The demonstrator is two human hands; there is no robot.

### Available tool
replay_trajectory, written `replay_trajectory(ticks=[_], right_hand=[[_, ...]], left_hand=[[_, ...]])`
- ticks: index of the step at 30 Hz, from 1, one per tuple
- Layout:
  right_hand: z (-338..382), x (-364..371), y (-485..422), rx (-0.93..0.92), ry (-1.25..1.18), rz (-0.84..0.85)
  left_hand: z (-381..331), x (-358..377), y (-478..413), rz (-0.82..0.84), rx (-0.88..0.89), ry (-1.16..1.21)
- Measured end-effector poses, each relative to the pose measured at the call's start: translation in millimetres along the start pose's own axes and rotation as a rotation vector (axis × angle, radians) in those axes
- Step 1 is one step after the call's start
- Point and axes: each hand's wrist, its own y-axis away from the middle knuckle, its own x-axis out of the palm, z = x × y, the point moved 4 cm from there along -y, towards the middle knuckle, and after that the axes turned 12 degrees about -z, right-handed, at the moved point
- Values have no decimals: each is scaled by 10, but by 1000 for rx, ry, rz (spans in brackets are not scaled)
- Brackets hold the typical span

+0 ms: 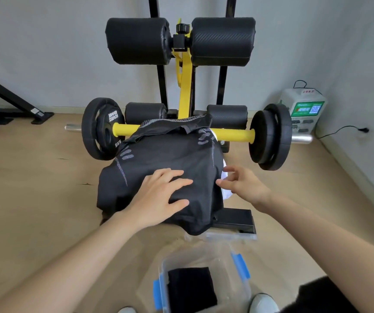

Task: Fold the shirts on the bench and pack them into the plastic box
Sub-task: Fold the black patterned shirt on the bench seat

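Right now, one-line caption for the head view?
Left hand flat on a black shirt on the bench, right hand open beside it; plastic box below.

A shirt [170, 159] is lying draped in the middle, with a second cloth [225, 177] sticking out from under its right edge. The left hand [159, 195] is resting on the shirt; the right hand [244, 184] is hovering just beside that edge. Behind the shirt a barbell [233, 133] is running left to right. In front, on the floor [46, 199], a box [233, 279] is sitting with a folded garment [191, 288] in it, its lid [222, 236] lying between box and shirt.
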Motion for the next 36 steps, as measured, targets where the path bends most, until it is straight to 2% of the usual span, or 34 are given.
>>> replay_trajectory(ticks=[4,13,18,23,26,29,33,36], right_hand=[[-83,47,-2,84,-21,93],[-158,40,-66,87,-82,98],[-221,-112,7,108,-117,145],[-244,-307,105,80,-25,226],[-263,-385,173,104,74,306],[-224,-447,221,104,122,294],[-98,-526,236,67,-84,214],[33,-575,284,41,-237,173]], left_hand=[[20,49,56,-43,25,-10],[12,-67,73,-278,26,92],[-29,-96,86,-266,42,123],[-78,-142,126,-121,49,329],[-95,-83,161,-1,99,280],[-129,-53,174,22,114,240],[-198,-38,165,-31,63,213],[-323,-58,154,-136,32,231]])
